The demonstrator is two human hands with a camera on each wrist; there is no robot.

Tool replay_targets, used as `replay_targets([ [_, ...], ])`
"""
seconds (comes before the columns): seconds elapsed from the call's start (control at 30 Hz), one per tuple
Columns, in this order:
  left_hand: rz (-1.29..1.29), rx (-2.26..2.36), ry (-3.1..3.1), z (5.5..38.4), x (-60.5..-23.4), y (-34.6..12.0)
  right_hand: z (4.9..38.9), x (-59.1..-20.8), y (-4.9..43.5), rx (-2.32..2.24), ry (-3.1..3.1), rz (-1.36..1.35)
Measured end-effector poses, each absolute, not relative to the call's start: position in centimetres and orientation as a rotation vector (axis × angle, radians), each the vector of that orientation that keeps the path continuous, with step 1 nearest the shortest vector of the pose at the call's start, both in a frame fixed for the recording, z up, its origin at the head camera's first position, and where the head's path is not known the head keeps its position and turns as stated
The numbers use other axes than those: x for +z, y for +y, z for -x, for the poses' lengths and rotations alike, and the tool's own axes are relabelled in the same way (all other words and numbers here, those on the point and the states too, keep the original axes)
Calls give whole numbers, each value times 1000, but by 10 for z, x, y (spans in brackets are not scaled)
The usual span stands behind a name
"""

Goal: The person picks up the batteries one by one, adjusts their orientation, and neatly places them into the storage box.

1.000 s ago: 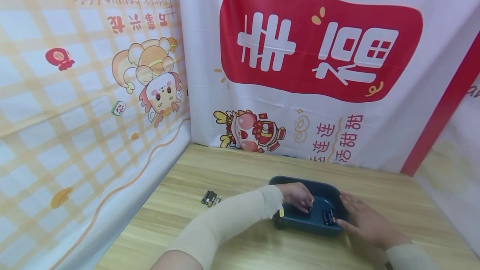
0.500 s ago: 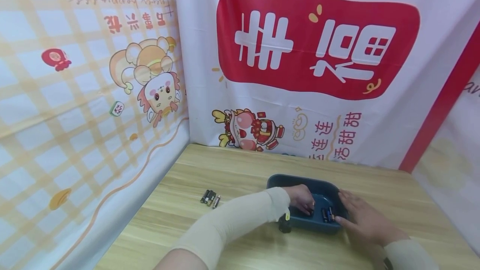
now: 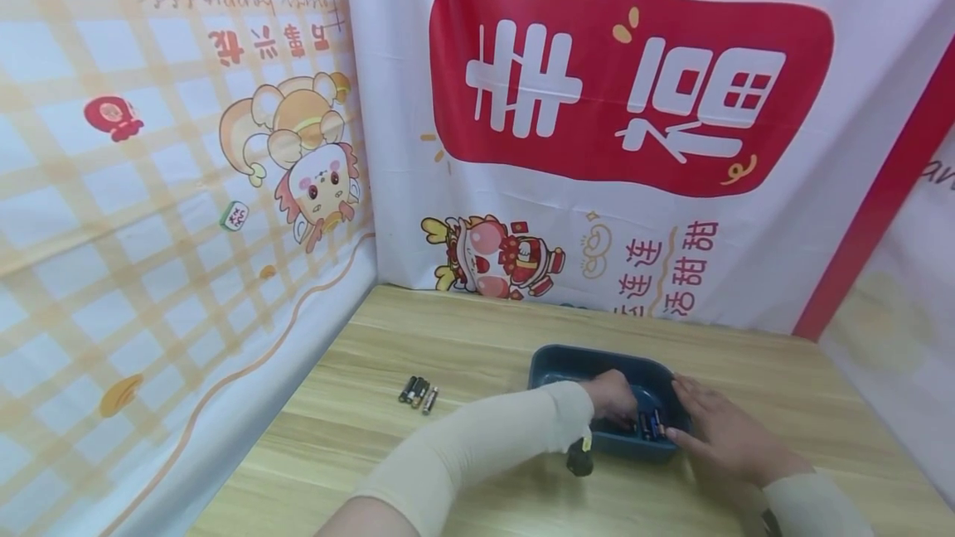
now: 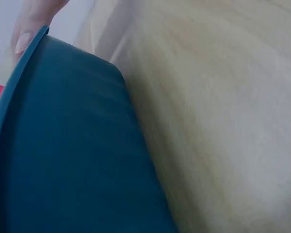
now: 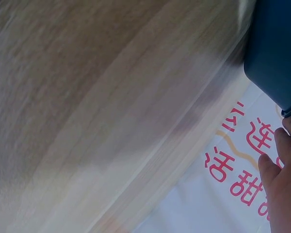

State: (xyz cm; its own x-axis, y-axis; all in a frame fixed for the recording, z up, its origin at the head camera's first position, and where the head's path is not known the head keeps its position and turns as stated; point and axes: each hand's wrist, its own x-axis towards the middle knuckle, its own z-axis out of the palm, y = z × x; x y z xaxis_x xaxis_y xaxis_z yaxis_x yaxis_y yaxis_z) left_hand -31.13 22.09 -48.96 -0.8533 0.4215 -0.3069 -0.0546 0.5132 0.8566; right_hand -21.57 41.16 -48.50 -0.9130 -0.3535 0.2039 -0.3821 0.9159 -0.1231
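In the head view my left hand [image 3: 613, 394] reaches down inside a dark blue plastic bin [image 3: 559, 359]. Its fingers are bent and pinch a small battery, of which only a dark end [image 3: 632, 428] shows; the rest is hidden by the hand. Just right of the fingertips, two batteries [image 3: 651, 424] lie side by side on the bin's floor. My right hand [image 3: 734, 437] holds the bin's right end, thumb over the near rim and fingers along the far corner. In the right wrist view those fingers [image 5: 283, 145] meet the rim. The left wrist view shows the bin's outer wall [image 4: 82, 141].
Several batteries [image 3: 418, 393] lie in a group on the wooden table [image 3: 358, 437], left of the bin. Printed cloths hang behind the table [image 3: 634, 89] and along its left side [image 3: 186, 189]. A black wrist camera [image 3: 579, 458] hangs under the left sleeve.
My left hand has moved right and lower inside the bin, bringing its battery close to the two lying there. My right hand stays at the bin's right end.
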Motion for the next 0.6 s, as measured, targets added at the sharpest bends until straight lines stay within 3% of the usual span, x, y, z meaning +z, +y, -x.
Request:
replay_targets([
  [0.6, -339, 1134, 2375, 317, -491, 227, 219, -490, 415, 262, -2910, -538],
])
